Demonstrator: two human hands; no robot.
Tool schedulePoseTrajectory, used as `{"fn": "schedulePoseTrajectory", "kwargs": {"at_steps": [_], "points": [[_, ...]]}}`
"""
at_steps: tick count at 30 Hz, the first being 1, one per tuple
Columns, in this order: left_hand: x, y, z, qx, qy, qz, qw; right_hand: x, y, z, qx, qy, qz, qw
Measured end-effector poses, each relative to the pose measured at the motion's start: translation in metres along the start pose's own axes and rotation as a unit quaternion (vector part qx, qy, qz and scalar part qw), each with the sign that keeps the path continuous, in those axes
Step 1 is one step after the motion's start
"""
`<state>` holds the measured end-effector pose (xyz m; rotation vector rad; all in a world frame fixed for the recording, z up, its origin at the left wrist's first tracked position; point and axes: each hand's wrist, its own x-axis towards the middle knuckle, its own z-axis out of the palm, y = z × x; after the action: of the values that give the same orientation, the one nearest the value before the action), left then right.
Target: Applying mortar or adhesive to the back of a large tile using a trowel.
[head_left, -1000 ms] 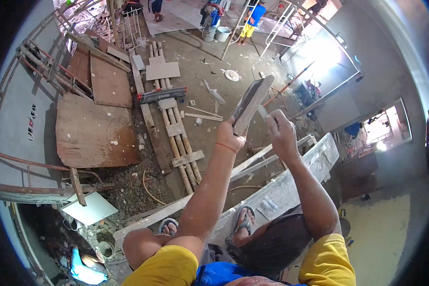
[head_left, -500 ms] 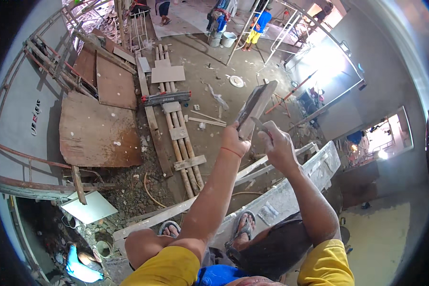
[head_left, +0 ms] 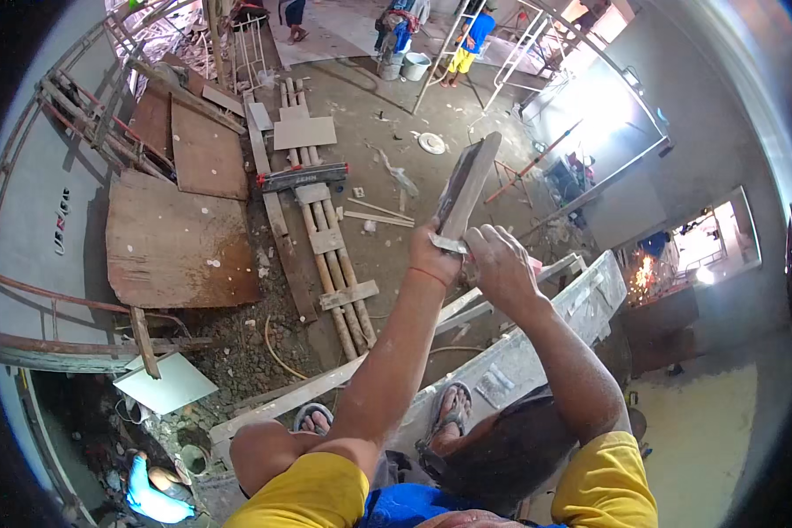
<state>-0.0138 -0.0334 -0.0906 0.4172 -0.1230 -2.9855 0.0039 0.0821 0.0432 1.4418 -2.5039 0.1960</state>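
My left hand, a red string at its wrist, is closed round the lower end of a long, narrow wooden board. The board points up and away, its left face dark and its edge pale. My right hand is just to the right, its fingers bent over a small flat scraper blade. That blade lies across the board's near end, close to my left thumb. How my left fingers wrap behind the board is hidden.
My sandalled feet rest by a pale spattered plank. Below are a tile cutter on bamboo poles, plywood sheets and a white panel. A person in blue is lower left; sparks fly at right.
My right hand and the scraper blade have moved down and left along the board to its near end. The board has tilted slightly more upright. Sparks at the right have grown.
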Motion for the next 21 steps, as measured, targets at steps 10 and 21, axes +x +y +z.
{"fn": "schedulePoseTrajectory", "kwargs": {"at_steps": [10,21], "points": [[-0.018,0.0,0.048,-0.074,0.175,-0.036,0.981,-0.001,0.022,-0.003,-0.039,0.018,0.067,0.997],[-0.022,0.003,0.047,-0.087,0.131,-0.06,0.986,-0.004,0.016,-0.009,0.039,-0.015,0.091,0.995]]}}
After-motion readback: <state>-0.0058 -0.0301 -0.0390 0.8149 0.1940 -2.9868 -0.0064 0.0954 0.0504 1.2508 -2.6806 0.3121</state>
